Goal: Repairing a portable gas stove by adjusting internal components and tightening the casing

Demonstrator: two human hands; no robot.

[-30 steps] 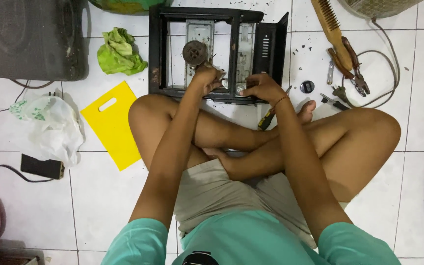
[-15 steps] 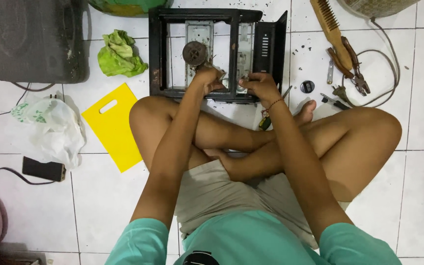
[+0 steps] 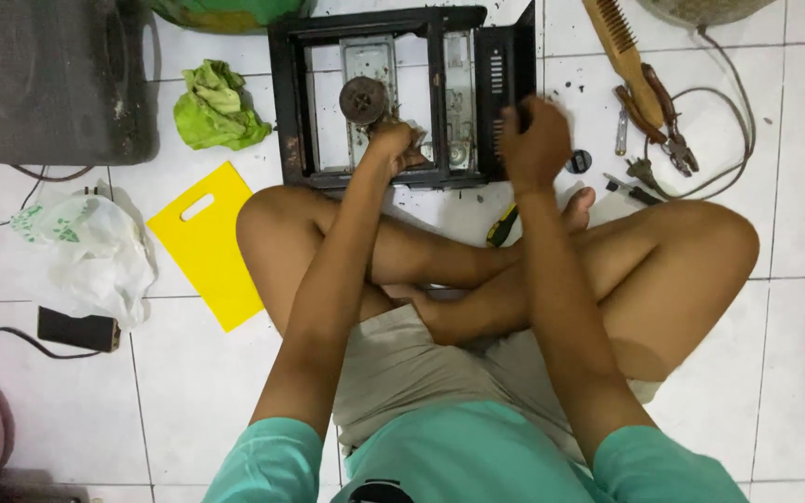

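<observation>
You're sitting cross-legged on white floor tiles [image 3: 757, 233] w/ a black metal stove frame [image 3: 393, 88] lying flat just in front of your knees, its side panel [image 3: 505, 84] standing up at the right end. Your left hand [image 3: 395, 144] is down inside the frame's near edge, fingers curled around a small part next to the round burner piece [image 3: 362, 98]; can't tell exactly what it grips, too small and partly hidden. Your right hand [image 3: 535, 144] is clenched in a fist at the frame's right end, against the upright panel; looks like a dark tool handle sticks out the top of the fist, but can't tell for sure. Btwn your shin and the frame, a yellow-and-black screwdriver [image 3: 503, 225] lies on the tile. Right of the frame: wire brush [image 3: 621, 47], pliers [image 3: 663, 126], a small black knob [image 3: 579, 160] & a grey cable [image 3: 729, 121]. Left side: crumpled green rag [image 3: 214, 107], yellow cutting board [image 3: 209, 242], white plastic bag [image 3: 95, 251], dark phone-like block [image 3: 76, 328], & a big grey case [image 3: 48, 79] at top left.
</observation>
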